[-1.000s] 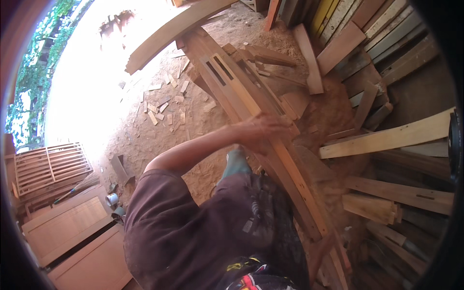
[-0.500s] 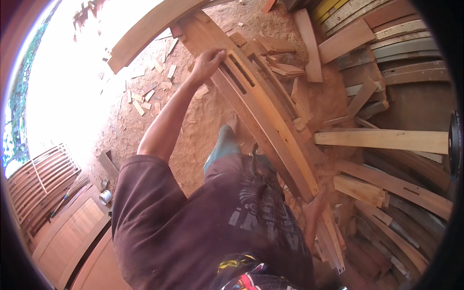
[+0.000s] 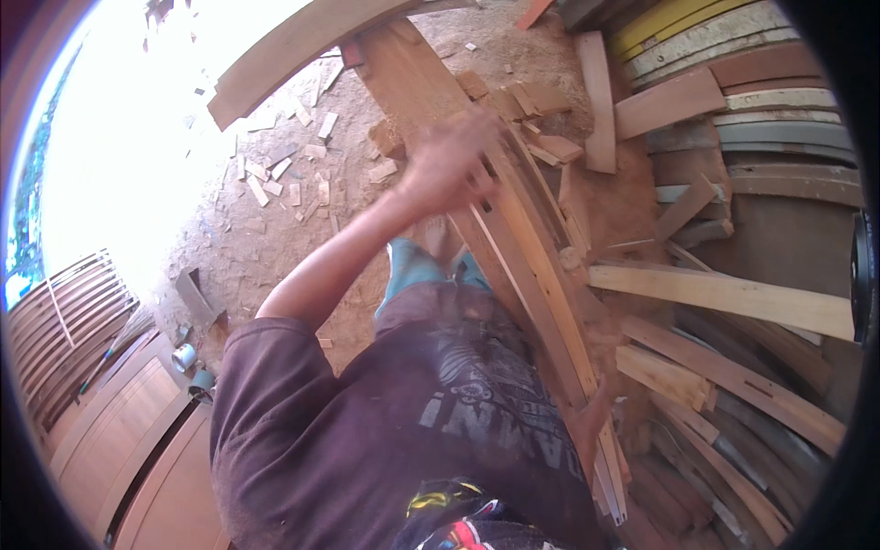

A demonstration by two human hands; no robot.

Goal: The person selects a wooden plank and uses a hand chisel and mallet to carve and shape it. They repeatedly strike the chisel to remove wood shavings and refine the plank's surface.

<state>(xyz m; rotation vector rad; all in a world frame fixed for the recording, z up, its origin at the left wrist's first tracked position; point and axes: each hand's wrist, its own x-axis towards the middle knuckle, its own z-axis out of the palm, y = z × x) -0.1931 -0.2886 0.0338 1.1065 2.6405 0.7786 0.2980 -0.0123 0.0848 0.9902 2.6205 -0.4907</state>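
A long wooden rail [image 3: 536, 275] with slots cut through it runs from ahead of me down past my right side. It lies along a wider wooden plank [image 3: 412, 73]. My left hand [image 3: 454, 165] is smeared by motion over the rail's far end, and its fingers partly cover the slots. Whether those fingers grip the wood cannot be made out. Down at the near end, my right hand [image 3: 587, 417] is closed round the rail's side; its fingers are partly hidden.
Offcuts [image 3: 266, 183] litter the sandy floor [image 3: 275, 247]. A curved board [image 3: 302, 55] crosses the far end. Stacked timber [image 3: 770, 101] and a pale board [image 3: 724, 291] fill the right side. Wooden panels [image 3: 115, 417] and a slatted frame [image 3: 69, 316] lie at left, beside a small can [image 3: 184, 357].
My left hand has moved right and nearer along the rail, from its far end onto the slots. My right hand stays at the near end. The whole view has shifted slightly.
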